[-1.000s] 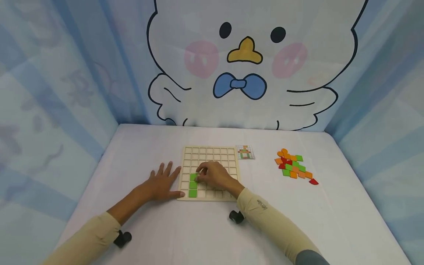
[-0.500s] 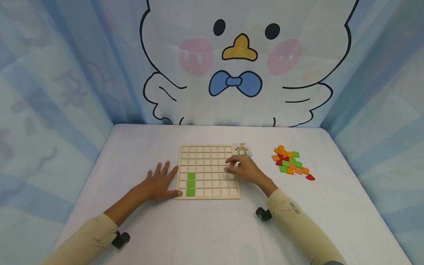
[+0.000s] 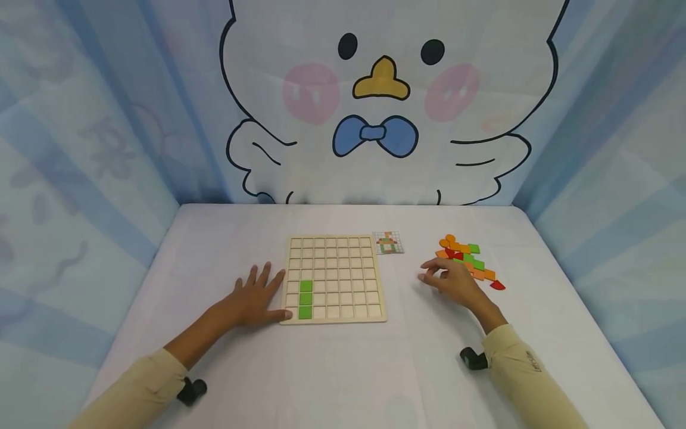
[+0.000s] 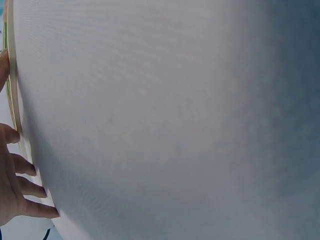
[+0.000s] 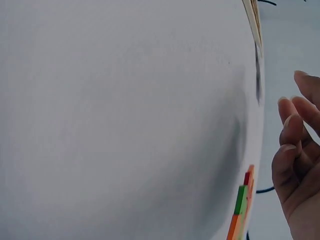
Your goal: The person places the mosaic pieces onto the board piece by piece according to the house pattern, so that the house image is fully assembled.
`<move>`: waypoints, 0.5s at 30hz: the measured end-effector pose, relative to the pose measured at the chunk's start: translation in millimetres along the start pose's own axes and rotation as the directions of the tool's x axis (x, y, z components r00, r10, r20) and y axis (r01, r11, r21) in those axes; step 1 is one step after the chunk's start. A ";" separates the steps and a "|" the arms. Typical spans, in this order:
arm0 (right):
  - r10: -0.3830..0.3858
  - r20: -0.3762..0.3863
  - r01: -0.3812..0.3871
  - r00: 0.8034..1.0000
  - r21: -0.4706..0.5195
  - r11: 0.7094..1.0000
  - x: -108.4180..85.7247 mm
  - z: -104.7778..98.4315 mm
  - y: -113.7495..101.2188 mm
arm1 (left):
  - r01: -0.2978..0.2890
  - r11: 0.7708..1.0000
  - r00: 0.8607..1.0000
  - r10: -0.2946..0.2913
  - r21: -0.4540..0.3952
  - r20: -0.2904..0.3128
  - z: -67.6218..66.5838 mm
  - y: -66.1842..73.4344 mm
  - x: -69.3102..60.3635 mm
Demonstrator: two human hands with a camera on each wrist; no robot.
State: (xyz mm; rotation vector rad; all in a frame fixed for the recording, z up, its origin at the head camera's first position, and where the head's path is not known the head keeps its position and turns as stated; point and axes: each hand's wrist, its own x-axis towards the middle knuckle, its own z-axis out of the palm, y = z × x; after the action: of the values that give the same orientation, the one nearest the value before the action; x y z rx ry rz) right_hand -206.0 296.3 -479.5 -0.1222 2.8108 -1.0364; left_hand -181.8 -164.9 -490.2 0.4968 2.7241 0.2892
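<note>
A wooden grid board (image 3: pixel 343 275) lies on the white table, with three green square tiles (image 3: pixel 305 299) in one column near its lower left. My left hand (image 3: pixel 253 302) rests flat with fingers spread, its thumb and forefinger touching the board's left edge. In the left wrist view the left hand (image 4: pixel 11 187) shows only at the left border. To the board's right, my right hand (image 3: pixel 454 282) hovers beside a pile of coloured tiles (image 3: pixel 478 264), partly covering it. The right wrist view shows the right hand (image 5: pixel 302 160) loosely bent, holding nothing, above the tile pile (image 5: pixel 239 202).
A small printed pattern card (image 3: pixel 388 242) lies at the board's upper right corner. A red tile (image 3: pixel 497 285) with a curved edge sits at the near end of the pile. Behind the table hangs a curtain (image 3: pixel 375 179) with a cartoon print.
My right hand has left the green tiles and moved right, off the board, to the tile pile. The left hand stays at the board's edge. The head view has shifted slightly.
</note>
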 end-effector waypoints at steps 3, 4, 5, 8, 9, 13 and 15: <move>0.018 -0.007 -0.018 1.000 -0.008 1.000 -6.6 -8.9 8.0 | -0.001 1.000 1.000 0.001 -0.004 -0.003 -0.3 0.0 -0.7; 0.017 -0.008 -0.017 1.000 -0.008 1.000 -8.6 -11.8 10.4 | 0.000 1.000 1.000 0.000 -0.007 -0.002 -0.4 0.1 -0.9; 0.021 -0.006 -0.021 1.000 -0.005 1.000 -10.6 -14.8 13.0 | 0.001 1.000 1.000 -0.001 -0.008 -0.001 -0.5 0.1 -1.0; 0.038 -0.006 -0.038 0.999 0.013 0.999 -16.0 -23.5 21.1 | 0.004 1.000 1.000 -0.004 -0.009 0.004 -0.6 0.4 -0.9; 0.043 -0.006 -0.043 0.999 0.022 0.999 -17.7 -26.5 23.8 | 0.005 1.000 1.000 -0.005 -0.008 0.005 -0.9 0.6 -0.9; 0.057 -0.018 -0.056 0.998 0.032 0.998 -25.2 -39.2 32.9 | 0.000 1.000 1.000 0.000 -0.004 0.001 -2.1 0.9 -0.6; 0.059 -0.026 -0.058 0.998 0.026 0.998 -28.9 -45.1 36.9 | -0.004 1.000 1.000 0.004 -0.002 -0.002 -2.1 0.8 -0.6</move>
State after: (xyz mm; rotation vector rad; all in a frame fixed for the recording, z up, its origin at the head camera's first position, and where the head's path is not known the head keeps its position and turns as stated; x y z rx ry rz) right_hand -185.8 356.7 -466.5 -0.0233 2.8054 -1.0679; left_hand -181.8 -164.6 -487.9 0.5024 2.7248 0.2932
